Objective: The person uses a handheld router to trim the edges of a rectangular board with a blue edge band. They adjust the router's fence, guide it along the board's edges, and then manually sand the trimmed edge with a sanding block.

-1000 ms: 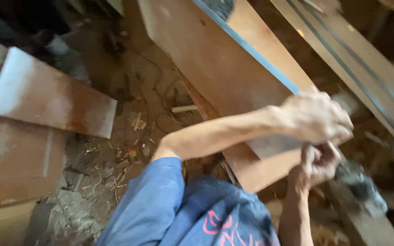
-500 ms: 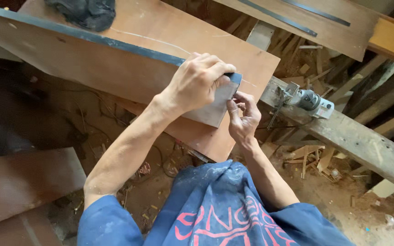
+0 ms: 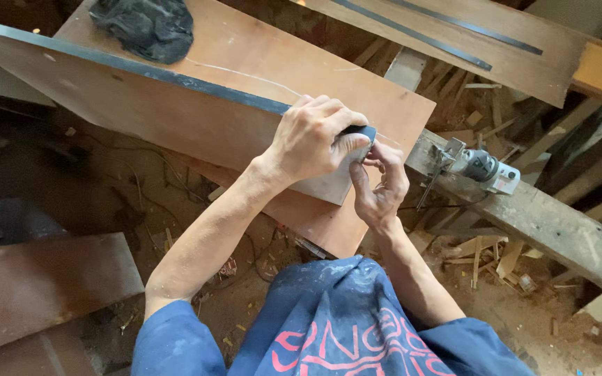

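While the left hand (image 3: 315, 143) lies curled over the near end of an upright plywood panel (image 3: 141, 111), fingers wrapped down across its dark-banded top edge (image 3: 148, 69), the right hand (image 3: 379, 184) sits just beside it, fingertips pinched together at the panel's corner.

Item: reddish-brown plywood panel, standing on edge across a flat plywood board (image 3: 280, 63); dark edge strip along the top, ending under the left hand.

Step in hand, as judged: pressing or trimming the end of the edge strip at the corner. What the right fingertips pinch cannot be made out. The next move would call for a firm hold on the panel and fine fingertip work at the strip's end.

Nearby: black crumpled cloth (image 3: 146, 26) on the flat board; small power trimmer (image 3: 479, 167) resting on a rough timber beam (image 3: 559, 230); wood offcuts and shavings (image 3: 482, 251) on the ground.

Against half a second ago: both hands keep the same grip at the corner; the view has shifted only slightly.
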